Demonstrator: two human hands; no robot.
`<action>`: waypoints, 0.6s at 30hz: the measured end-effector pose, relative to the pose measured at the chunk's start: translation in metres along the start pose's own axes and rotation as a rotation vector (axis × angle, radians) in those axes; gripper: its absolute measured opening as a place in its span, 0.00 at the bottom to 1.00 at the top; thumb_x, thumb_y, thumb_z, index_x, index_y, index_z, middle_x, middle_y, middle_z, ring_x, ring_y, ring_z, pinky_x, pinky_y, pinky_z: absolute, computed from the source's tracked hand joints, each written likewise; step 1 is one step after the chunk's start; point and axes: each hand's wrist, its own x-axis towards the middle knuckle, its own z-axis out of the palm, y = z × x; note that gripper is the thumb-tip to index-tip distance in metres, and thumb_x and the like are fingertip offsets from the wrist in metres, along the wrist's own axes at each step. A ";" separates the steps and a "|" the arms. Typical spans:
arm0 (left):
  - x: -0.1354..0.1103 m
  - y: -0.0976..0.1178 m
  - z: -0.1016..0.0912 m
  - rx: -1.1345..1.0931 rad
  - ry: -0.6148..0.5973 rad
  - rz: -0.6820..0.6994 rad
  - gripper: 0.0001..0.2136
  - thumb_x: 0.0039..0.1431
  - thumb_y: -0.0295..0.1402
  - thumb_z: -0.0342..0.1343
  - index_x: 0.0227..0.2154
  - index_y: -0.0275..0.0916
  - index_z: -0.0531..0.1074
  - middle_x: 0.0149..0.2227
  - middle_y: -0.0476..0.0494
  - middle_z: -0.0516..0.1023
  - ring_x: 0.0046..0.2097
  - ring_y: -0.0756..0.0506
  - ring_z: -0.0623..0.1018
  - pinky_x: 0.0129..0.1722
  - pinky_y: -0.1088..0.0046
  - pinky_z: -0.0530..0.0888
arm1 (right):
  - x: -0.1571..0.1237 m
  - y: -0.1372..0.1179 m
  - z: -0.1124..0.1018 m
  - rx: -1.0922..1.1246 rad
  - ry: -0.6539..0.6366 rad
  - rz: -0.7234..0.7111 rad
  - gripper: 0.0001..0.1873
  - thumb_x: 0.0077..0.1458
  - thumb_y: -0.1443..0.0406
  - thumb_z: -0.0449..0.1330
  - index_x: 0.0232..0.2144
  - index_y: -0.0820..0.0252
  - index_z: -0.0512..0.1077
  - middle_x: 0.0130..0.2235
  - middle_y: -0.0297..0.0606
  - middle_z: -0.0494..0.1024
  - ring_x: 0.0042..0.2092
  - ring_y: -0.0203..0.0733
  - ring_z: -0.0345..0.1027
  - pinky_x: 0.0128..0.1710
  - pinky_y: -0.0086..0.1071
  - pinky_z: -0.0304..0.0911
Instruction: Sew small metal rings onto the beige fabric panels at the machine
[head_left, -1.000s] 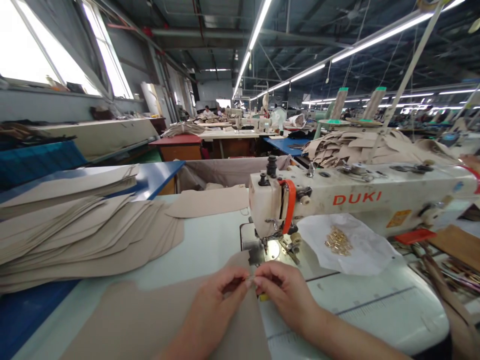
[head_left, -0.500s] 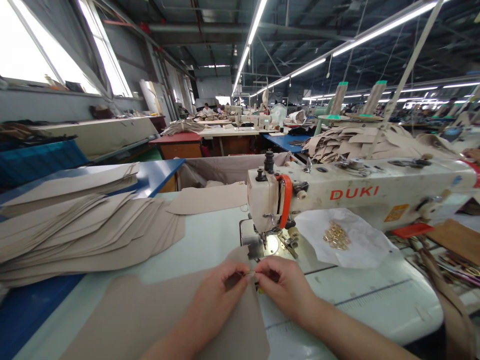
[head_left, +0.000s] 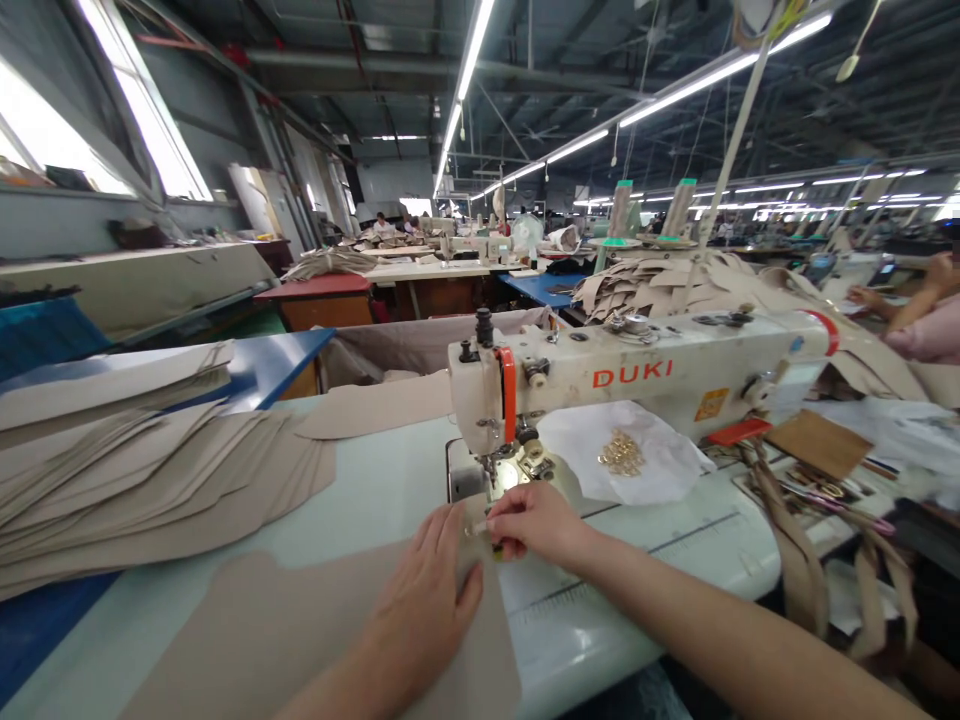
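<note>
Fabric (head_left: 292,630) is spread on the counter (head_left: 390,470), its narrow end lying just in front of the sewing machine (head_left: 562,385). It is apparently steadied under the left hand (head_left: 424,600), whose grip is apart, fingers extended and thumb spread. In the right hand (head_left: 538,523), the grip is clamped on what appears to be a small pale piece (head_left: 478,527), held over the fabric's edge. Placement of that piece seems the step in hand; for the next move, a flat edge and careful alignment appear needed.
</note>
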 end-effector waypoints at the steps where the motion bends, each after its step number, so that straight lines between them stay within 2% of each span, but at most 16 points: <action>1: 0.000 0.000 0.002 -0.010 0.010 -0.007 0.22 0.56 0.32 0.45 0.53 0.31 0.58 0.52 0.31 0.69 0.54 0.37 0.70 0.50 0.54 0.71 | 0.002 -0.002 0.001 -0.011 -0.002 0.017 0.07 0.41 0.75 0.58 0.17 0.61 0.68 0.16 0.26 0.70 0.17 0.30 0.64 0.18 0.21 0.58; 6: 0.005 0.000 0.001 -0.087 0.050 -0.020 0.18 0.56 0.33 0.48 0.50 0.35 0.61 0.48 0.36 0.71 0.51 0.38 0.72 0.48 0.56 0.72 | 0.008 -0.008 0.005 -0.064 -0.010 0.053 0.11 0.40 0.75 0.58 0.12 0.59 0.67 0.13 0.27 0.69 0.17 0.33 0.66 0.20 0.23 0.62; 10: 0.018 -0.002 -0.007 -0.143 0.087 0.134 0.08 0.59 0.31 0.46 0.39 0.38 0.68 0.42 0.40 0.73 0.46 0.42 0.74 0.45 0.61 0.74 | 0.010 -0.011 0.004 -0.093 -0.029 0.073 0.13 0.40 0.74 0.58 0.10 0.59 0.65 0.11 0.27 0.67 0.16 0.33 0.65 0.18 0.23 0.63; 14: 0.031 -0.003 -0.007 -0.125 0.101 0.236 0.11 0.61 0.27 0.42 0.28 0.39 0.68 0.31 0.44 0.73 0.37 0.45 0.74 0.38 0.67 0.74 | 0.014 -0.012 0.002 -0.124 -0.046 0.089 0.12 0.41 0.72 0.59 0.11 0.60 0.65 0.12 0.29 0.69 0.15 0.33 0.65 0.16 0.23 0.63; 18: 0.036 0.000 -0.004 -0.092 0.077 0.249 0.10 0.58 0.24 0.44 0.24 0.38 0.66 0.28 0.45 0.72 0.34 0.45 0.72 0.36 0.68 0.72 | 0.015 -0.010 0.000 -0.167 -0.045 0.067 0.13 0.42 0.73 0.58 0.11 0.61 0.64 0.13 0.30 0.70 0.15 0.33 0.65 0.17 0.24 0.64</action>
